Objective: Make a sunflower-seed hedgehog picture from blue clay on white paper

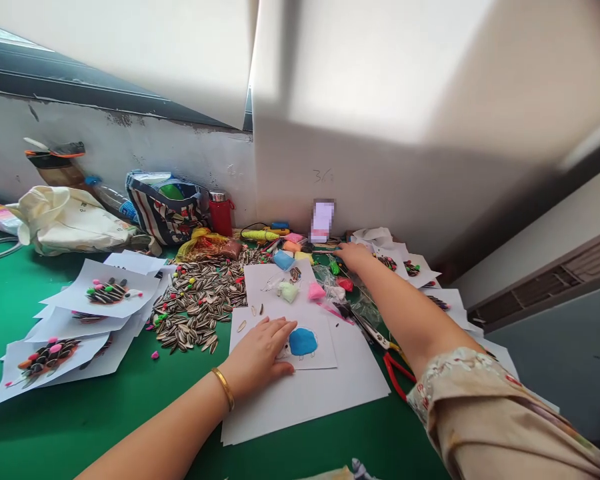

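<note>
My left hand (pixel 263 350) lies flat with its fingers spread on a small white sheet (pixel 325 357), touching the left side of a drawing filled with blue clay (pixel 303 341). Larger white sheets (pixel 305 403) lie under it. My right hand (pixel 355 257) reaches to the back of the table, near a green clay lump (pixel 335 267) and the propped phone (pixel 322 222); its fingertips are too small to make out, so what it holds, if anything, cannot be told. A few loose seeds (pixel 242 326) are beside my left hand.
Striped sunflower seeds (pixel 195 307) are heaped left of the sheets. Papers with seed-and-clay figures (pixel 107 291) are stacked left, others (pixel 417 267) right. Red-handled scissors (pixel 397 377) lie under my right forearm. Bags (pixel 75 217) and a red bottle (pixel 221 213) stand by the wall.
</note>
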{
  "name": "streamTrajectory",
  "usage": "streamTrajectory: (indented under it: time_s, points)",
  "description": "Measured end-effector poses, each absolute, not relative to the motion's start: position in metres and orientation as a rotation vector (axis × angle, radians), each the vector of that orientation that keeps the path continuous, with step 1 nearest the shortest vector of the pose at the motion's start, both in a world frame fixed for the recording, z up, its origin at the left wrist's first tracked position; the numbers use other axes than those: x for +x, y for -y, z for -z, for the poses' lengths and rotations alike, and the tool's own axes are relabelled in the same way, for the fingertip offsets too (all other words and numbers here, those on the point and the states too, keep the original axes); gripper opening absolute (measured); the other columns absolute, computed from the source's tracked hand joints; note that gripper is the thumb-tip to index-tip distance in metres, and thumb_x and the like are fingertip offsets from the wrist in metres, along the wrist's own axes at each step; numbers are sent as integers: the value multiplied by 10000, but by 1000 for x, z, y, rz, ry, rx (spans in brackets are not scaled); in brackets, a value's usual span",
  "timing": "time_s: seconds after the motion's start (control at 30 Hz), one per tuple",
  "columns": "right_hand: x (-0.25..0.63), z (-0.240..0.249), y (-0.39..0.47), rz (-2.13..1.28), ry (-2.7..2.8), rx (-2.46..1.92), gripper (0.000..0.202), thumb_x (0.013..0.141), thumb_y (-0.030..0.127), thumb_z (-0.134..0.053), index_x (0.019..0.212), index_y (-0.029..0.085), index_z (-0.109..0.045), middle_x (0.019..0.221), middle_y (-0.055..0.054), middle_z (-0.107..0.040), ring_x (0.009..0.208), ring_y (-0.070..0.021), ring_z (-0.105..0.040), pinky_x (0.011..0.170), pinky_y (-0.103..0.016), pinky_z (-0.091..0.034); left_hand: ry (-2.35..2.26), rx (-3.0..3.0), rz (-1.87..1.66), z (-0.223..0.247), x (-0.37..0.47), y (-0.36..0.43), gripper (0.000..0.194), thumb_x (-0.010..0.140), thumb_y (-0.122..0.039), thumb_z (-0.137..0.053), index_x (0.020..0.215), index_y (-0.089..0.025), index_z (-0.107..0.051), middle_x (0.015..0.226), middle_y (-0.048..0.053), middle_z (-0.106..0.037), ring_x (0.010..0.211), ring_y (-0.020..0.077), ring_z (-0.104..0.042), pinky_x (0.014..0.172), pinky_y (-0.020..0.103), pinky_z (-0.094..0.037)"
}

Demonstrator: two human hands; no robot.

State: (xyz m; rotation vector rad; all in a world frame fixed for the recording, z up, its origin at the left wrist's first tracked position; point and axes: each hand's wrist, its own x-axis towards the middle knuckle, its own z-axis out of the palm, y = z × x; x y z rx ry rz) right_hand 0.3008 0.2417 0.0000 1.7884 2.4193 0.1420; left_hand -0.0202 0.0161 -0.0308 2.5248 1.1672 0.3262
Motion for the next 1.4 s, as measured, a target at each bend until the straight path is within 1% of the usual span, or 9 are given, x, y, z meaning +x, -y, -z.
streamTrajectory:
  time_s: [0.1,0.23,0.37,0.6,0.73,0.87,0.97,1.1,1.4]
  points:
    - [301,-6,-240,-191,-2426,1836,400,792,58,-601,1134,252,-675,1251,-135,-587,1213,-311,-494,999,-463,-367,-1162,2527,-344,31,-20,-17,805,775,-436,-731,1459,-224,-365,1460,139,-483,1371,287,-414,1170,510,-269]
    - [307,-20,-234,-252,-2477,2014,418,803,142,-618,1215,209,-586,1361,-140,-509,1257,-323,-444,1004,-442,-365,-1150,2528,-375,31,-20,-17,785,781,-423,-725,1456,-239,-368,1451,139,-492,1363,294,-425,1160,518,-281]
    - [309,-33,-224,-211,-2480,2286,445,875,324,-541,1273,131,-485,1261,-175,-570,1090,-305,-561,866,-395,-449,-1145,2528,-396,31,-20,-16,790,779,-426,-728,1457,-247,-366,1448,136,-495,1359,295,-429,1156,517,-285]
    - [288,-16,-151,159,-2636,2221,358,871,452,-538,1144,229,-596,1024,-28,-701,794,-182,-621,673,-261,-456,-1147,2552,-399,31,-20,-15,780,781,-432,-726,1449,-222,-382,1438,145,-503,1350,299,-437,1161,516,-276]
    - [270,4,-112,112,-2751,2067,406,894,458,-534,1205,212,-621,1167,-94,-669,1046,-276,-578,853,-358,-457,-1128,2556,-415,31,-20,-15,729,797,-420,-710,1435,-231,-410,1426,140,-512,1347,306,-438,1157,530,-274]
    - [255,15,-90,-168,-2771,2248,528,941,399,-476,1415,168,-459,1440,-131,-480,1305,-310,-401,1052,-473,-345,-1095,2609,-387,32,-20,-15,599,822,-411,-683,1375,-271,-499,1421,125,-510,1345,319,-432,1144,558,-275]
    - [245,15,-66,-253,-2870,2224,468,953,347,-452,1403,221,-488,1468,-96,-450,1341,-295,-364,1077,-483,-322,-1082,2631,-389,33,-20,-15,580,831,-405,-672,1375,-296,-504,1433,118,-495,1346,326,-425,1140,574,-271]
    - [235,21,-26,-140,-3111,1759,379,928,272,-486,1278,349,-612,1421,-16,-512,1313,-272,-405,1084,-474,-315,-1108,2655,-343,33,-18,-13,573,849,-403,-645,1386,-268,-498,1441,133,-486,1353,328,-416,1142,569,-266]
    - [222,40,-2,-8,-3090,1533,373,942,348,-503,1303,329,-593,1450,-44,-494,1326,-293,-403,1063,-520,-324,-1129,2670,-323,33,-16,-12,563,874,-431,-600,1399,-265,-485,1454,131,-477,1361,325,-407,1147,567,-251]
